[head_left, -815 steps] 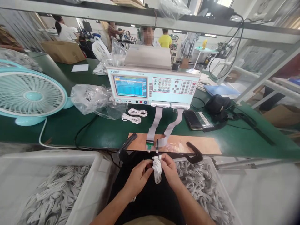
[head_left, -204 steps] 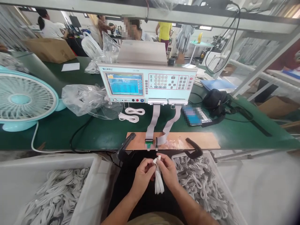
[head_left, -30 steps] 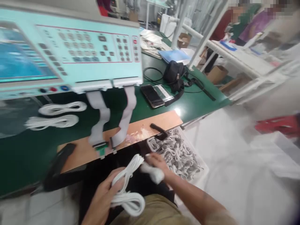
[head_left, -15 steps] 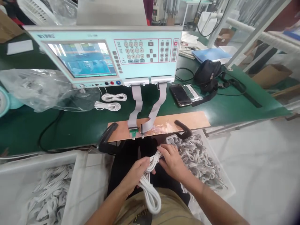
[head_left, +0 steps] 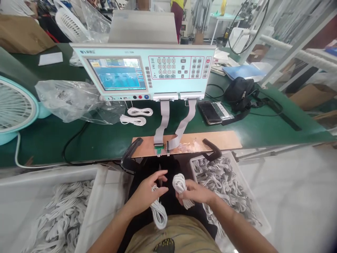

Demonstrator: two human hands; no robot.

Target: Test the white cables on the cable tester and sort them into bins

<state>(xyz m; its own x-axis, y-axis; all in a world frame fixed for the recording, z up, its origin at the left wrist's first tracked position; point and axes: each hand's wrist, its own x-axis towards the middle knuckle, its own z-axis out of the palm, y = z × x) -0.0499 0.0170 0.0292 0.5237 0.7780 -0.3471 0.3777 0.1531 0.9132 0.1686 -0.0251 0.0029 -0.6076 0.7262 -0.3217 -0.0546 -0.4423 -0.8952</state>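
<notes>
My right hand (head_left: 193, 192) is closed around a coiled bundle of white cable (head_left: 179, 182), whose loops stick out above and below the fingers. My left hand (head_left: 147, 191) has its thumb and index finger apart, pointing toward the other hand. A second white cable bundle (head_left: 159, 215) hangs from the left palm over my lap, apparently gripped by the lower fingers, which are partly hidden. A gap separates the hands, just below the copper-coloured board (head_left: 223, 140) at the table edge.
A tester with a screen (head_left: 181, 84) stands on the green table, its flat ribbon cables (head_left: 164, 119) running to small connectors on the board. Black clamps (head_left: 130, 158) grip the board. White bins of cable bundles stand left (head_left: 98, 175) and right (head_left: 252, 196). A fan (head_left: 15, 105) is at left.
Both hands were together on white cable; now they are apart, with a separate bundle at each. The left thumb and index finger have opened. The view has shifted left.
</notes>
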